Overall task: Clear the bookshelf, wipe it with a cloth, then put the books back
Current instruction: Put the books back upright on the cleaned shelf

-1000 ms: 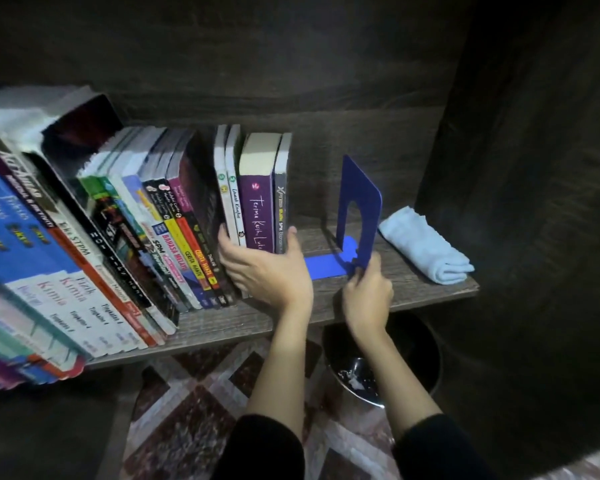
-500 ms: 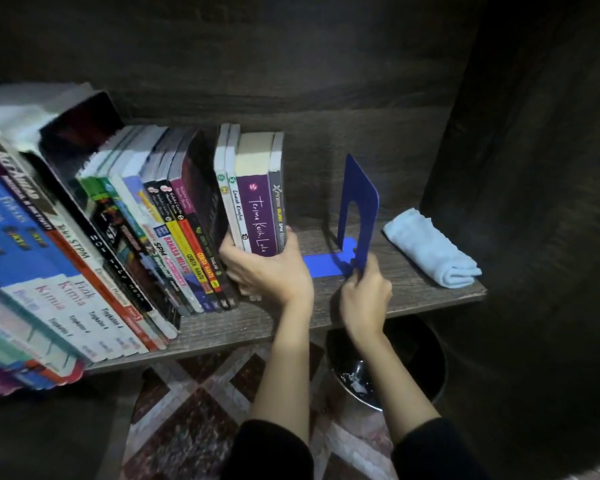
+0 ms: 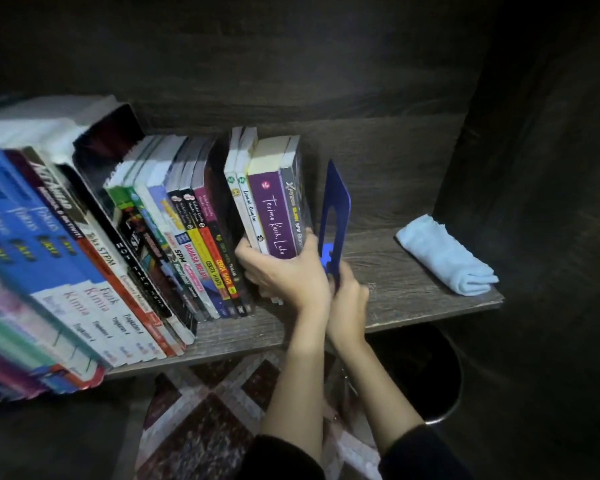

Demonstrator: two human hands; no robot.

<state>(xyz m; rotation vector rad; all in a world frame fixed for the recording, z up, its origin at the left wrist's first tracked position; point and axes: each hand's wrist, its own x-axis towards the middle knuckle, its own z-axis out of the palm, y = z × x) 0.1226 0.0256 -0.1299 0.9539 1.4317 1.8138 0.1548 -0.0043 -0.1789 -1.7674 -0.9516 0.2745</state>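
A row of books (image 3: 174,237) leans leftward along the dark wooden shelf (image 3: 395,271). At the row's right end stands a small upright group with a purple-spined book (image 3: 271,209). My left hand (image 3: 284,271) grips the bottom of that group, fingers on its left side and thumb on its right. A blue metal bookend (image 3: 335,202) stands just right of the group, close against it. My right hand (image 3: 349,296) pinches the bookend's lower front edge. A folded light blue cloth (image 3: 444,254) lies at the shelf's right end.
The dark side wall (image 3: 534,202) of the shelf unit closes off the right. Below the shelf's front edge sits a round dark bin (image 3: 426,372) on a patterned tile floor (image 3: 201,427). Large textbooks (image 3: 32,254) jut out past the shelf edge at left.
My right hand has slid the blue bookend leftward, closing the gap to the upright group of books. My left hand has stayed on that group, holding it upright.
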